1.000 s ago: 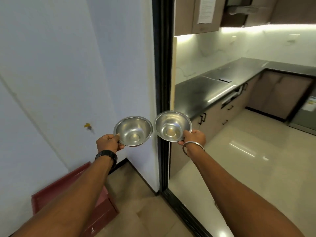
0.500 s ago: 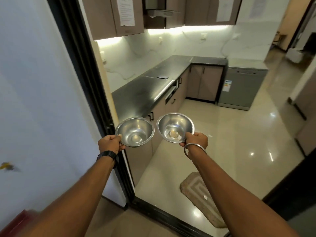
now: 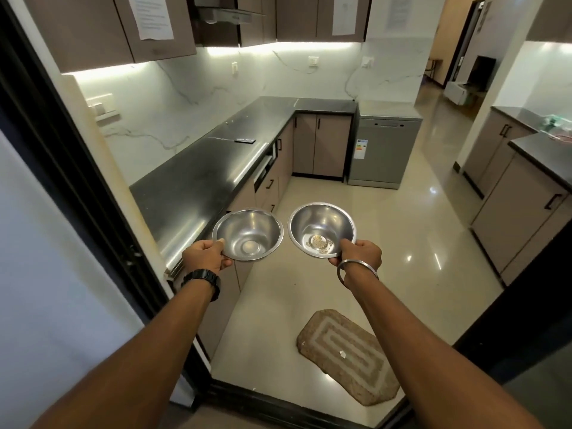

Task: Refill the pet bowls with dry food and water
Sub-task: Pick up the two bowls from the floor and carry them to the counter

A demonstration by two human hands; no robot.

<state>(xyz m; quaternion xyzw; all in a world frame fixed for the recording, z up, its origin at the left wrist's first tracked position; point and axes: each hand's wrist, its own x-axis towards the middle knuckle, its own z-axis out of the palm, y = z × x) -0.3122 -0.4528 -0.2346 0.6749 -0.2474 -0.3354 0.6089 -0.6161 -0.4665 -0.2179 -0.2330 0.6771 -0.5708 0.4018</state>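
Steel bowls [image 3: 247, 233] pinched, one per hand | left hand [image 3: 205, 257] | right hand [image 3: 360, 255] | dark countertop [image 3: 198, 187] | glossy kitchen floor [image 3: 387, 243]

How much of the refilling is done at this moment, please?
Done: both bowls are picked up. In hand: the left hand holds an empty bowl; the right hand holds a bowl with only a few crumbs, at the kitchen doorway. Left: food and water; neither is in the bowls.
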